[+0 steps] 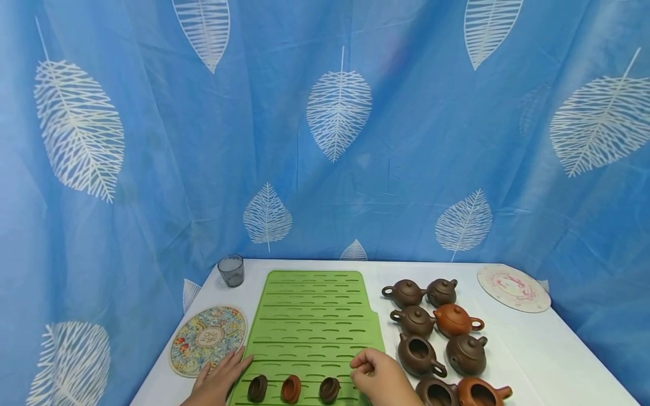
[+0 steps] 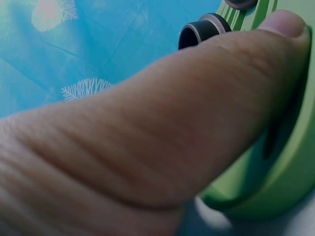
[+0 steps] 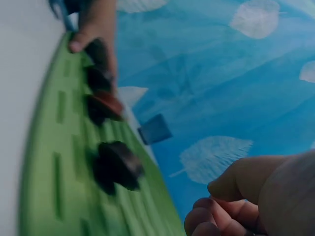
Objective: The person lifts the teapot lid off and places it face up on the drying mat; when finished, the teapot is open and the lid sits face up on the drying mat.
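My left hand (image 1: pixel 219 379) lies with its fingers extended at the left edge of a green slotted drying board (image 1: pixel 317 332). Its thumb fills much of the left wrist view, against the board's rim. Three small teapot lids stand tilted on edge in a row near the front: a dark brown one (image 1: pixel 257 389), a reddish-brown one (image 1: pixel 291 389) and another dark brown one (image 1: pixel 329 390). My right hand (image 1: pixel 385 379) hovers over the board's right side, just right of the third lid. Thumb and curled fingers meet, with nothing visible between them in the right wrist view.
Right of the board stand several teapots, dark brown (image 1: pixel 415 322) and reddish (image 1: pixel 453 321). Some wear lids; a dark one (image 1: pixel 419 352) and a reddish one (image 1: pixel 481 393) are lidless. A patterned round mat (image 1: pixel 208 341), a glass (image 1: pixel 232 272) and a pale round mat (image 1: pixel 514 288) lie around.
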Available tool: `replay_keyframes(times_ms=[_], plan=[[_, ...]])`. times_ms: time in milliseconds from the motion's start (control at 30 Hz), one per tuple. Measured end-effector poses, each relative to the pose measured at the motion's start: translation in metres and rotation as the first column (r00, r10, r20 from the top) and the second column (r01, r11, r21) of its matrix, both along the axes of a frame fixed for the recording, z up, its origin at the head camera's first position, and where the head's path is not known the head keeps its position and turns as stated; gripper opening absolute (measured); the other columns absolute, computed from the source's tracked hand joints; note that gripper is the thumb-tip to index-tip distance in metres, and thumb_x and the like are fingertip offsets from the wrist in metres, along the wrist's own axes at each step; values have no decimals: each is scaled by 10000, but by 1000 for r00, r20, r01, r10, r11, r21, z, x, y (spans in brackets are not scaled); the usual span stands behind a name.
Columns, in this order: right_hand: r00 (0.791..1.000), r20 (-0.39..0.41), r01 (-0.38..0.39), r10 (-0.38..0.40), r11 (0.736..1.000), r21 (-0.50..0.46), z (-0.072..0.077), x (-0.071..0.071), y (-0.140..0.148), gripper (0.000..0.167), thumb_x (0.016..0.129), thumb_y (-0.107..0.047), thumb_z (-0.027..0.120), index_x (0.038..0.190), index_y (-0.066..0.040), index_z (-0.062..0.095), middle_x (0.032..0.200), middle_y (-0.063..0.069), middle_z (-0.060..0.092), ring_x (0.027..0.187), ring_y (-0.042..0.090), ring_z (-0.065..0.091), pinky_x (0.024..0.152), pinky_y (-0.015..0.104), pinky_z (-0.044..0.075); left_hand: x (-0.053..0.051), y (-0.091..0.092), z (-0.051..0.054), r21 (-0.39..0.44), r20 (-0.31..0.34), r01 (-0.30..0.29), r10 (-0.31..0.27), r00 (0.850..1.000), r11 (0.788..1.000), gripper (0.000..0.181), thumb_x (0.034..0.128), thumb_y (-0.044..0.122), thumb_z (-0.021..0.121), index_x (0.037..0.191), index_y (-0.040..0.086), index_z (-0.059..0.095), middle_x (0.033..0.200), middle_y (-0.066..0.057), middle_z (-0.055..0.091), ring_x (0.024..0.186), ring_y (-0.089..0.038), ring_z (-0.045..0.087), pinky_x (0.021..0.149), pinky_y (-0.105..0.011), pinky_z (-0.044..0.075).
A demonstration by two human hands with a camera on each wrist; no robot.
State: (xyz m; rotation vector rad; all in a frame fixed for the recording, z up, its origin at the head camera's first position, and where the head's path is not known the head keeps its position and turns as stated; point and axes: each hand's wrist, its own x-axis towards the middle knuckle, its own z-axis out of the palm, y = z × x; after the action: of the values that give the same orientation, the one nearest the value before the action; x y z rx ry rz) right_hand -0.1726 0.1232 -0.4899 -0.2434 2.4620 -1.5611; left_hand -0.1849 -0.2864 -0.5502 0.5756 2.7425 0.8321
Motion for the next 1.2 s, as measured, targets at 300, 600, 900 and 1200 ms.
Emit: replay_keyframes(times_ms=[300, 600, 900, 1200], plan=[[985, -55, 163, -161, 986, 26, 35, -4, 34, 120, 969, -160, 734, 1037, -66, 700, 850, 8, 661, 681, 157, 589, 476, 242, 555, 3, 3, 1, 0, -5, -4, 4, 1000, 1000, 1021, 851, 632, 793, 1595, 47, 410, 1653, -320, 300, 1476, -620, 251, 1162, -963, 100], [918, -141, 388, -370, 911, 136, 53, -22, 93, 157, 973, -150, 721, 1103, -64, 705, 894, 19, 676, 692, 133, 600, 495, 212, 558, 9, 9, 10, 18, 16, -12, 12, 1000, 1000, 988, 890, 617, 760, 1576, -3, 414, 1643, -335, 303, 1464, -632, 252, 1170, -957, 79], [878, -84, 479, -471, 864, 158, 37, -36, 156, 353, 1031, -251, 650, 1284, -6, 643, 1071, 88, 716, 842, 141, 642, 591, 225, 621, 7, 6, 8, 17, 9, -5, 5, 1000, 1000, 1000, 886, 605, 771, 1581, -13, 402, 1642, -344, 292, 1463, -632, 242, 1162, -963, 82], [850, -57, 523, -523, 828, 201, 31, -36, 181, 416, 1036, -311, 652, 1300, 8, 616, 1033, 92, 656, 924, 219, 603, 636, 231, 543, 6, 6, 7, 6, 0, -11, 11, 1000, 1000, 988, 883, 626, 761, 1588, 29, 411, 1647, -326, 304, 1468, -630, 253, 1165, -960, 95]])
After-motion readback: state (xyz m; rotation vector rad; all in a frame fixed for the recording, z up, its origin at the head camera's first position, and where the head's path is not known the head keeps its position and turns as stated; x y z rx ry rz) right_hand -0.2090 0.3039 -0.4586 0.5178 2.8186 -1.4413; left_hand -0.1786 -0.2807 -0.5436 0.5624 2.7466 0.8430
